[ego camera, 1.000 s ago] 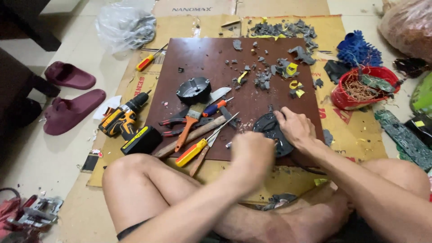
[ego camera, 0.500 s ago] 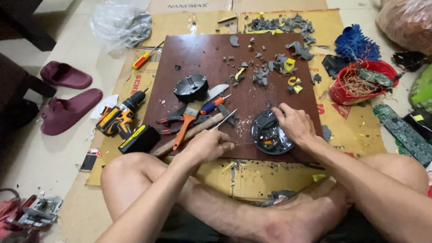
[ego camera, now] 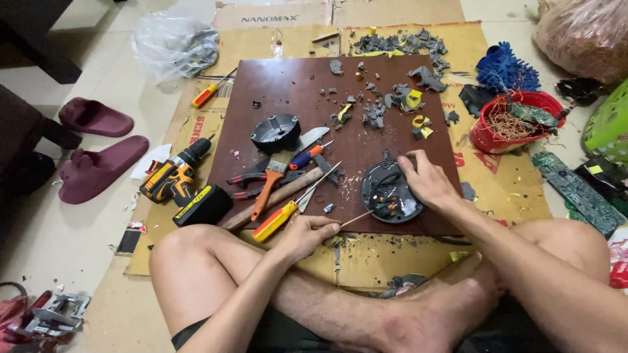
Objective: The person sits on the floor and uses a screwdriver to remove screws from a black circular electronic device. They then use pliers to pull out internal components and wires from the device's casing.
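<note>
**Held items.** Left hand (ego camera: 307,234), lower centre of the frame: fingers closed round the handle end of a thin screwdriver (ego camera: 356,218), whose shaft runs up and right until its tip reaches the round black part (ego camera: 391,191). Right hand (ego camera: 428,181), centre right: fingers spread and pressed over the upper right edge of the same part, pinning it flat on the dark brown board (ego camera: 281,82).

**Change.** Half a second ago the left hand was over the pile of tools; it now lies lower and nearer the body, with the shaft angled into the part. A second ago the part was mostly covered by both hands. It reads as a move from picking up the tool to prying inside the part.

**Nearby.**
- yellow-handled screwdriver (ego camera: 278,221)
- wooden handle (ego camera: 271,198)
- paintbrush with an orange handle (ego camera: 269,184)
- black domed cover (ego camera: 275,132)
- cordless drill (ego camera: 175,174), left of the board
- red bowl (ego camera: 484,137) of wire scraps, upper right
- grey plastic fragments (ego camera: 399,44), top

**Unclear.** The screwdriver's handle is hidden in the fist. What the tip touches inside the part is too small to tell. The far right items are cut by the frame edge.
</note>
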